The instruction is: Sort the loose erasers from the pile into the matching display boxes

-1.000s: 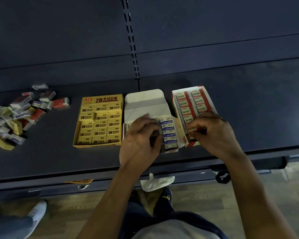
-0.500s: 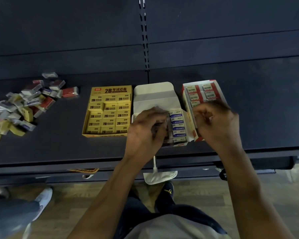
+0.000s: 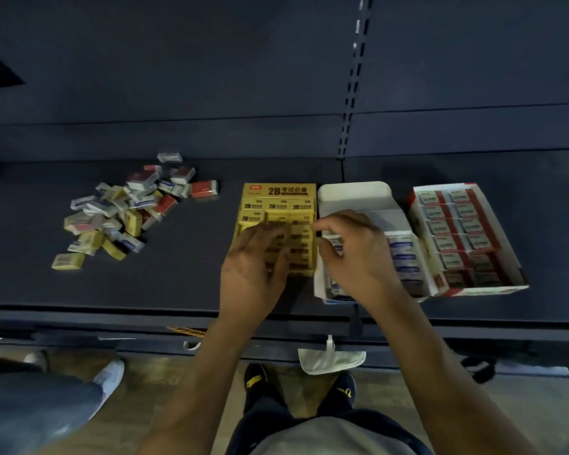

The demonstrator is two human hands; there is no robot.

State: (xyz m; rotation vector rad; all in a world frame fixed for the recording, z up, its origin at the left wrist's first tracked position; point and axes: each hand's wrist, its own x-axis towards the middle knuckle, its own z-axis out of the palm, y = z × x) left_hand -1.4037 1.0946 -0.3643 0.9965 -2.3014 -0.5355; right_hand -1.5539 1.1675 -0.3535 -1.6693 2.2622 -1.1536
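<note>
Three display boxes stand side by side on the dark shelf. The yellow box (image 3: 278, 191) is full of yellow erasers, the white box (image 3: 355, 196) holds blue-labelled erasers, and the red box (image 3: 493, 288) holds red-and-white ones. A pile of loose mixed erasers (image 3: 122, 211) lies to the left. My left hand (image 3: 253, 267) hovers over the front of the yellow box, fingers relaxed and spread, holding nothing. My right hand (image 3: 352, 254) is above the left part of the white box with its fingers loosely curled; I see no eraser in it.
The shelf's front edge (image 3: 112, 311) runs just below the boxes. A white tag (image 3: 330, 359) hangs under it. Another person's leg and white shoe (image 3: 107, 377) stand at the lower left. Dark shelf surface lies between the pile and the yellow box.
Both hands have shifted left: the left from the white box to the yellow box, the right from the red box to the white box. The red box is now uncovered.
</note>
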